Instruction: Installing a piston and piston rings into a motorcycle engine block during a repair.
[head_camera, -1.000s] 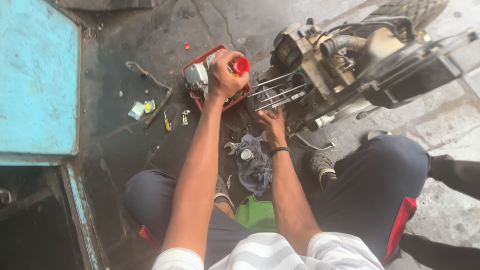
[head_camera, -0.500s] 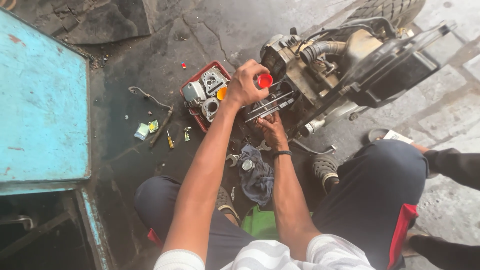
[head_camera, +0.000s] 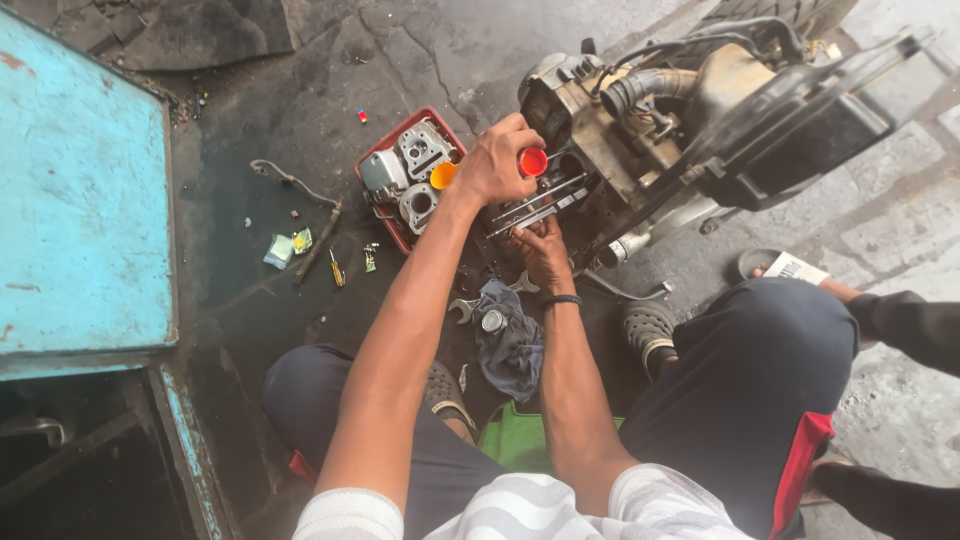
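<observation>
Oily concrete floor (head_camera: 300, 130), blue bench at left. Left hand (head_camera: 497, 165) fingers grip red-capped bottle (head_camera: 532, 162); right hand (head_camera: 543, 252) fingers: can't tell.

Red-capped bottle (head_camera: 531, 162) sits gripped in the left hand (head_camera: 497, 165), its round red end poking out past the fingers toward the engine. Just under that hand, long bare metal studs (head_camera: 540, 208) run out from the engine block (head_camera: 590, 130), lying parallel and slanted. The right hand (head_camera: 543, 250) rests below them, fingertips touching the studs' near ends.
</observation>
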